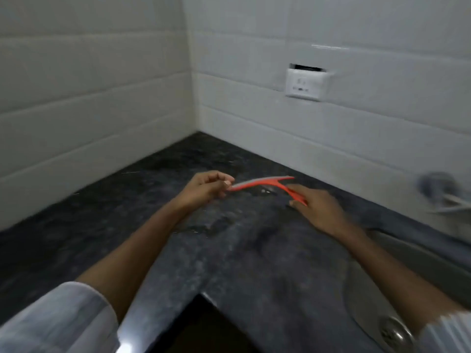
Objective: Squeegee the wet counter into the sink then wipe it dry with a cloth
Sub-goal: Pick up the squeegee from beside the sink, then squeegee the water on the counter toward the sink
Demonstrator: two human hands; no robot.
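Observation:
An orange-red squeegee hangs in the air above the dark speckled counter, near the tiled corner. My right hand grips its handle from the right. My left hand pinches the left tip of the blade between thumb and fingers. The steel sink lies at the lower right, partly hidden under my right forearm, with its drain showing. No cloth is visible. The picture is blurred by motion.
White tiled walls meet in a corner behind the counter. A white wall socket sits on the right wall. A blurred tap or fitting juts out at the far right. The counter's front edge forms an inner corner at the bottom middle.

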